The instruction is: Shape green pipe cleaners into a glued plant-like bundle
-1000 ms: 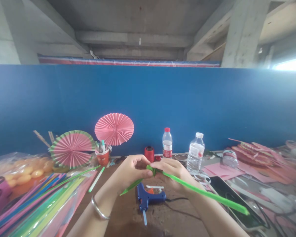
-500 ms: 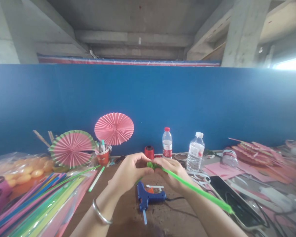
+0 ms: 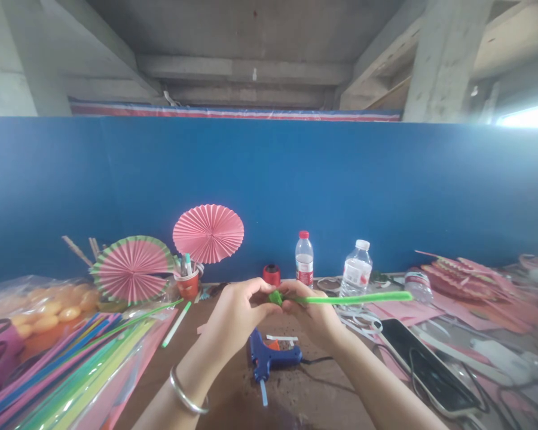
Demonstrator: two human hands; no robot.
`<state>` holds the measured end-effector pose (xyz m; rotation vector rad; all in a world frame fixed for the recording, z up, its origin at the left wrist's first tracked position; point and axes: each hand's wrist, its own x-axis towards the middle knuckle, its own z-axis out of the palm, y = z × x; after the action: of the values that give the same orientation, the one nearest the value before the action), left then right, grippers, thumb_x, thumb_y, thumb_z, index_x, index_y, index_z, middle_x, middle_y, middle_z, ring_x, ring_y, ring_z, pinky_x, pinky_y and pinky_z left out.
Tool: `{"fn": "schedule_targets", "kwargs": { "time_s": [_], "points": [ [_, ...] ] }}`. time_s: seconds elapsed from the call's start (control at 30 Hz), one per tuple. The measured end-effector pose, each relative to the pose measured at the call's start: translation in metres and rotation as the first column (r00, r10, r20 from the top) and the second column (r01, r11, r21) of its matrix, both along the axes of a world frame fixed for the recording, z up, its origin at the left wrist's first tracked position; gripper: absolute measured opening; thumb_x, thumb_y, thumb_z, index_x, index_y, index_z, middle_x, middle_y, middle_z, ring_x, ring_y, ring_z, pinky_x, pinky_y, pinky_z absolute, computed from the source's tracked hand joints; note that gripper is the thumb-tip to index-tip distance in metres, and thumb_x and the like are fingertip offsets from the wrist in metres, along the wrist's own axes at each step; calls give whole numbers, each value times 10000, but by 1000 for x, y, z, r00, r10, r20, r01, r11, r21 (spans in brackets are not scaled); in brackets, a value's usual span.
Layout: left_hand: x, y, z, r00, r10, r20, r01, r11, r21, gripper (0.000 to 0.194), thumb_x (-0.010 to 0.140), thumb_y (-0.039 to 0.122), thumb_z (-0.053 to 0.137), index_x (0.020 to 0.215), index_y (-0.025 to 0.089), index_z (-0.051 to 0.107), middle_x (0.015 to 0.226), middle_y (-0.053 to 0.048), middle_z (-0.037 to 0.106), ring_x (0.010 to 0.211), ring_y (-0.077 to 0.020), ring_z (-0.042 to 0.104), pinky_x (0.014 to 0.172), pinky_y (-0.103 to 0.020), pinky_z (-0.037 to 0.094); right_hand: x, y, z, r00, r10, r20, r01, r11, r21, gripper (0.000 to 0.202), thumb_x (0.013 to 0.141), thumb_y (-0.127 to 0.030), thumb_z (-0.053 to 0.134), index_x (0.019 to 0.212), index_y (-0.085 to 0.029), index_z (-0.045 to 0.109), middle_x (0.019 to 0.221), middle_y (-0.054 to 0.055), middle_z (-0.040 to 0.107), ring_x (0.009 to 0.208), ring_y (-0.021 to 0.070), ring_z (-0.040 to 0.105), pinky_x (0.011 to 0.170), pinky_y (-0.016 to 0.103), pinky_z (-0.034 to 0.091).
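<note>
Between my two hands a green fuzzy stem [image 3: 363,298] is bunched into a small lump, and its long straight end sticks out to the right, nearly level. My left hand [image 3: 242,310] pinches the lump from the left with thumb and forefinger; a silver bracelet circles that wrist. From the right, my right hand [image 3: 314,310] grips the stem beside the lump, its fingertips close to those of my left hand. Below them a blue glue gun [image 3: 273,356] lies on the brown table [image 3: 233,394].
Pink paper fans [image 3: 208,233] and a cup of pens [image 3: 188,285] stand at the back left, above bagged coloured stems [image 3: 89,364]. Behind my hands are a red-capped bottle [image 3: 303,263] and a white-capped bottle [image 3: 357,272]. A phone [image 3: 425,364], cables and pink paper lie right.
The free end of the green stem has swung up from slanting down over my right forearm to nearly level. My hands have shifted only slightly.
</note>
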<state>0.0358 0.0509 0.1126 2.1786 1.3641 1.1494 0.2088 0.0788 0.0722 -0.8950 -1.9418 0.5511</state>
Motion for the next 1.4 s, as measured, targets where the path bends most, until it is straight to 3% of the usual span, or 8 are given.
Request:
{"fn": "schedule_targets", "kwargs": {
  "time_s": [0.17, 0.37, 0.6, 0.73, 0.93, 1.07, 1.2, 1.4],
  "points": [
    [2, 2, -2, 996, 31, -88, -24, 997, 79, 153, 716, 274, 623, 866, 254, 643, 846, 11, 695, 728, -178, 626, 708, -307, 478, -2, 4, -7, 997, 7, -75, -7, 1000, -1, 194, 792, -183, 489, 977, -216, 542, 817, 3, 628, 740, 140, 574, 644, 247, 436],
    [3, 5, -8, 985, 86, -150, -40, 957, 288, 173, 716, 248, 644, 888, 234, 628, 899, -18, 692, 819, -198, 625, 743, -326, 486, -7, 5, -11, 987, 35, -156, -37, 999, -12, 172, 817, -206, 462, 980, -202, 514, 753, 1, 604, 679, 124, 558, 616, 242, 437],
    [4, 3, -10, 960, 59, -272, 78, 881, 466, 185, 786, 185, 566, 971, 192, 572, 962, -68, 653, 890, -196, 603, 794, -331, 474, -12, 4, -8, 975, 46, -218, -48, 999, -6, 138, 815, -187, 451, 936, -191, 516, 638, -23, 562, 604, 114, 526, 576, 233, 420],
    [5, 1, -9, 950, 77, -302, 66, 897, 437, 232, 801, 186, 543, 1032, 208, 535, 920, -56, 646, 831, -194, 603, 730, -326, 477, -13, 3, -6, 972, 30, -235, -36, 999, -21, 128, 813, -182, 449, 918, -192, 521, 614, -31, 544, 563, 105, 504, 553, 221, 408],
    [5, 2, -10, 966, 33, -255, 84, 898, 432, 197, 798, 151, 517, 979, 210, 569, 978, -56, 649, 896, -189, 595, 799, -317, 454, -14, 3, -8, 961, 54, -272, -69, 996, -48, 86, 827, -198, 454, 902, -193, 495, 596, -40, 525, 545, 101, 499, 526, 209, 391],
    [4, 1, -6, 983, 79, -164, -20, 943, 333, 161, 762, 184, 553, 912, 220, 598, 887, -20, 673, 797, -171, 611, 725, -286, 462, -14, 0, -7, 950, 145, -276, -143, 989, 27, 32, 863, -221, 415, 887, -204, 424, 661, -34, 515, 601, 100, 491, 565, 212, 395],
    [1, -2, 3, 992, 60, -115, -35, 977, 208, 152, 759, 230, 552, 899, 228, 613, 845, 8, 676, 742, -147, 604, 675, -253, 458, -10, -3, -3, 950, 210, -233, -202, 978, 56, 49, 879, -228, 385, 918, -203, 401, 721, -15, 520, 652, 111, 499, 597, 231, 408],
    [-3, -1, 6, 997, -1, -79, 8, 996, 94, 150, 764, 265, 531, 866, 224, 632, 801, 8, 671, 709, -147, 590, 628, -245, 454, -2, -5, 9, 989, 125, -80, -118, 990, 82, 87, 829, -152, 469, 830, -187, 548, 727, -1, 589, 674, 125, 546, 633, 251, 436]
  ]
}}
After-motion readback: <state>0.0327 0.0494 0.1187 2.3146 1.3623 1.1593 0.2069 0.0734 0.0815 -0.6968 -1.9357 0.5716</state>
